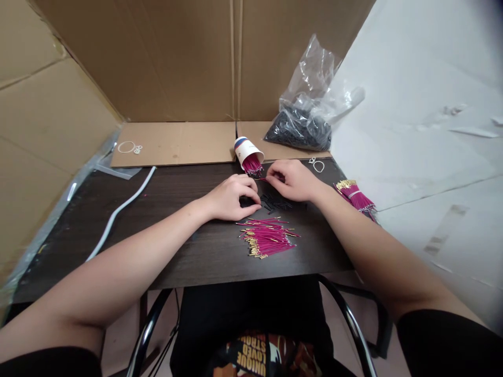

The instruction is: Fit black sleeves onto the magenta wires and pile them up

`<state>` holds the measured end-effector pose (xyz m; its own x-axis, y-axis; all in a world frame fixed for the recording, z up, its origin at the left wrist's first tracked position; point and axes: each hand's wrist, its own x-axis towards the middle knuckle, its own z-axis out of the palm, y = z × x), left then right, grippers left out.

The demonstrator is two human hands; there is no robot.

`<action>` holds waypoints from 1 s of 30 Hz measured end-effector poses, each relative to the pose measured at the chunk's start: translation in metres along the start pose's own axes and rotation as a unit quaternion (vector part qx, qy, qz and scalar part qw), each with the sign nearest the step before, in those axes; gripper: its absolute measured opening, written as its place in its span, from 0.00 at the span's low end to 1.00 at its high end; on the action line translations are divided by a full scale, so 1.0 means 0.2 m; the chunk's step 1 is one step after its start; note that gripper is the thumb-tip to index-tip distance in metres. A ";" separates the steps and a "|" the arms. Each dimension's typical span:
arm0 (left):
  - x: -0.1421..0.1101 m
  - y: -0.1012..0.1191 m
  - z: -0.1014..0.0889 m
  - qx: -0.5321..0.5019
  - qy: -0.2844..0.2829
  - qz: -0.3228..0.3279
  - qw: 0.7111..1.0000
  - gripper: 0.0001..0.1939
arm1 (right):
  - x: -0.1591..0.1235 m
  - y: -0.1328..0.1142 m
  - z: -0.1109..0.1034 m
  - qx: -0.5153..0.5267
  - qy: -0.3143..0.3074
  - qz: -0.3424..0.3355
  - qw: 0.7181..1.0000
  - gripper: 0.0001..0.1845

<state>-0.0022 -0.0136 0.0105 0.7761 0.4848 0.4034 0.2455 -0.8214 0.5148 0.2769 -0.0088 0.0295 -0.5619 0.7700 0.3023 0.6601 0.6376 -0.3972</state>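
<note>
My right hand pinches the end of a magenta wire just in front of a tipped paper cup. More magenta wires stick out of the cup's mouth. My left hand is closed, thumb and fingertip pressed together beside short black tubes scattered on the dark table. What it holds, if anything, is too small to make out. Nearer to me lies a loose pile of magenta wires with gold-coloured and silvery ends.
A clear plastic bag of black pieces stands at the back right. A banded bundle of magenta wires lies at the right edge. A pale tube and a cardboard strip are left. Tall cardboard walls the back.
</note>
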 end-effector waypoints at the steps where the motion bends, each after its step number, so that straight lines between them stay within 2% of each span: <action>1: 0.00 0.00 0.00 0.009 -0.004 0.012 1.000 0.08 | 0.00 0.00 0.00 0.001 -0.002 0.000 1.000 0.09; 4: 0.00 0.01 0.00 0.017 -0.008 0.036 0.999 0.09 | 0.00 -0.01 0.00 -0.001 -0.004 -0.002 1.000 0.10; 6: 0.00 0.02 0.00 -0.009 -0.004 0.026 1.000 0.09 | 0.00 -0.01 -0.01 0.000 -0.005 0.002 1.000 0.10; 8: 0.01 0.02 0.00 -0.046 0.016 -0.009 0.999 0.09 | 0.00 -0.01 -0.01 0.003 -0.006 0.013 1.000 0.10; 12: 0.02 0.03 0.01 -0.102 0.100 -0.107 0.984 0.11 | 0.00 -0.01 -0.02 0.011 0.002 0.040 0.999 0.11; 15: 0.02 0.01 0.02 -0.144 0.120 -0.166 0.968 0.12 | 0.00 -0.01 -0.02 0.017 0.013 0.044 0.999 0.11; 19: 0.03 -0.03 0.05 -0.192 0.153 -0.211 0.946 0.12 | 0.00 -0.02 -0.02 0.031 0.029 0.047 0.998 0.12; 23: 0.03 -0.06 0.06 -0.233 0.186 -0.224 0.928 0.13 | 0.00 -0.04 -0.02 0.040 0.047 0.040 0.997 0.12; 30: 0.04 -0.06 0.06 -0.218 0.192 -0.238 0.927 0.10 | -0.01 -0.06 -0.03 0.056 0.045 0.025 0.997 0.11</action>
<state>0.0074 -0.0035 -0.0023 0.3553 0.9012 0.2480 0.1840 -0.3276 0.9267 0.2734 -0.0177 0.0393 -0.4800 0.8028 0.3536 0.6231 0.5958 -0.5068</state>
